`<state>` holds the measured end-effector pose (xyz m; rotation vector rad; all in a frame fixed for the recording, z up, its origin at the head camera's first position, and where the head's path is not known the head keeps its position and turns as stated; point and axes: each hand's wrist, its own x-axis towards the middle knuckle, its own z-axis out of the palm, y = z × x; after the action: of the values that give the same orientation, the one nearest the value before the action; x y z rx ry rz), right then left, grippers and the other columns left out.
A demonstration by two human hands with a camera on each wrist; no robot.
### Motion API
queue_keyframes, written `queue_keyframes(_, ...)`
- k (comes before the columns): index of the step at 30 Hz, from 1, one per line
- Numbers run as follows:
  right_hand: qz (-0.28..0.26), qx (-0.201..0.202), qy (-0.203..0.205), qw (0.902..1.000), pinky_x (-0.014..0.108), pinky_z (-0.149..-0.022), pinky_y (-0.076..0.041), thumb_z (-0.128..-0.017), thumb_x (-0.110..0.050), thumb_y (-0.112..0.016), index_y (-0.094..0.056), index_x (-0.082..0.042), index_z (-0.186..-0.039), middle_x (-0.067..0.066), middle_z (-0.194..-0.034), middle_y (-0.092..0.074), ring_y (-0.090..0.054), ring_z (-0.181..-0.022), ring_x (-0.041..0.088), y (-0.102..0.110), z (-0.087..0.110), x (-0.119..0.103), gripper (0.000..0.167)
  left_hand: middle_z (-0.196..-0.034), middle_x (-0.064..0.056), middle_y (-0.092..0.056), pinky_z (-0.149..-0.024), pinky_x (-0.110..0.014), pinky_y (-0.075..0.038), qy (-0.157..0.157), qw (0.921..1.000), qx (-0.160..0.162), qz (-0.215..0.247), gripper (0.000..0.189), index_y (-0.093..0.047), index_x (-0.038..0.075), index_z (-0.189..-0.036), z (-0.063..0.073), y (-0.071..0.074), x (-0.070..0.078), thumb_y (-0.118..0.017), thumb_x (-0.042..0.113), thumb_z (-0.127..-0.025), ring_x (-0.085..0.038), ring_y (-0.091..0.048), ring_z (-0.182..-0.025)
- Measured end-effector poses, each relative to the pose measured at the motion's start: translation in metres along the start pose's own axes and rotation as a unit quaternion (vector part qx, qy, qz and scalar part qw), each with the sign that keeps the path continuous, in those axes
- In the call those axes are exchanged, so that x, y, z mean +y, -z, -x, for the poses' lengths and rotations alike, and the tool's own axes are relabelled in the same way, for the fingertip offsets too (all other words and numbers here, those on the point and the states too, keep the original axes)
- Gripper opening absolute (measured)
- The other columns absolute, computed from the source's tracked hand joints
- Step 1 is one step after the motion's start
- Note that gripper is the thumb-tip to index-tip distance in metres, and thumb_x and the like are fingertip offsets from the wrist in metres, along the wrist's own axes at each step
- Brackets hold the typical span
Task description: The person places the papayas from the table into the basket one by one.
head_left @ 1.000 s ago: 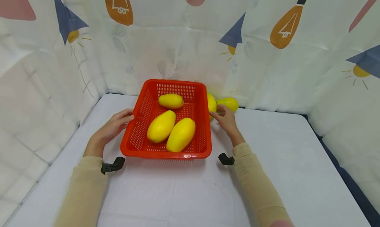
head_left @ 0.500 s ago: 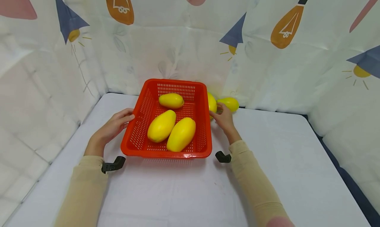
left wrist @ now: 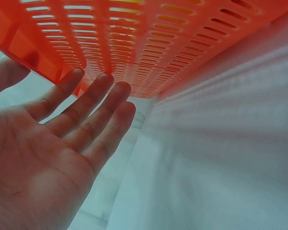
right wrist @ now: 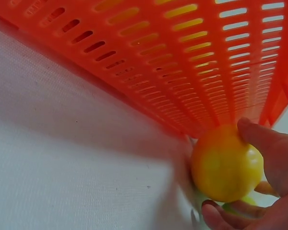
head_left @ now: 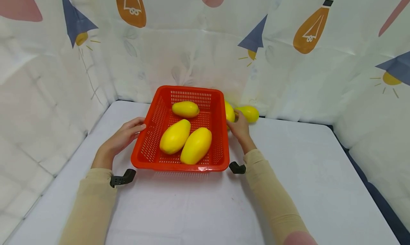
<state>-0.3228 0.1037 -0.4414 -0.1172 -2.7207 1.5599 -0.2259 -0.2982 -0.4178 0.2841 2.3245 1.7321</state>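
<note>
An orange-red slotted plastic basket (head_left: 179,167) tilts toward me at the table's middle. Three yellow oval fruits lie in it: a smaller one (head_left: 185,109) behind, two larger ones (head_left: 175,136) in front. My left hand (head_left: 120,141) rests against its left side; in the left wrist view the fingers (left wrist: 81,120) are nearly straight and the thumb is at the rim. Beyond the basket's right side, my right hand (head_left: 241,129) holds another yellow fruit (right wrist: 225,165) between thumb and fingers. The basket wall partly hides this fruit in the head view.
A pear-shaped yellow-green fruit (head_left: 250,114) lies at the table's back edge, just behind the right hand. A white cloth covers the table (head_left: 304,166). Patterned white curtains (head_left: 205,52) stand close behind and at both sides.
My right hand has moved slightly left and closed in around the yellow fruit beside the basket. The left hand and the basket have stayed in place.
</note>
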Motion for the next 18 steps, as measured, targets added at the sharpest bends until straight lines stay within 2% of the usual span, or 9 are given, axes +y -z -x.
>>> queue_keyframes(8,0.016,0.006,-0.002,0.9998,0.045,-0.112,-0.035,-0.085,-0.029,-0.067,-0.035,-0.017,-0.148,0.014,-0.146,-0.045,-0.042,-0.134,0.030,-0.0034,-0.0030,0.0008,0.071,-0.124,0.003,-0.051,-0.092,-0.012,-0.044,-0.001,1.0000,-0.002,0.002,0.051,-0.039,0.004,-0.139,-0.0004,0.0003,0.0001,-0.041,0.040,-0.102,-0.005,-0.050,-0.112)
queue_keyframes(18,0.005,0.006,-0.011,0.9999,0.045,-0.113,-0.033,-0.086,-0.031,-0.064,-0.034,-0.020,-0.150,0.010,-0.151,-0.040,-0.039,-0.138,0.028,-0.0039,-0.0015,-0.0005,0.072,-0.126,0.003,-0.050,-0.092,-0.012,-0.043,0.003,1.0000,0.000,-0.006,0.050,-0.039,0.006,-0.140,0.0003,0.0003,-0.0003,-0.040,0.040,-0.103,-0.005,-0.048,-0.114)
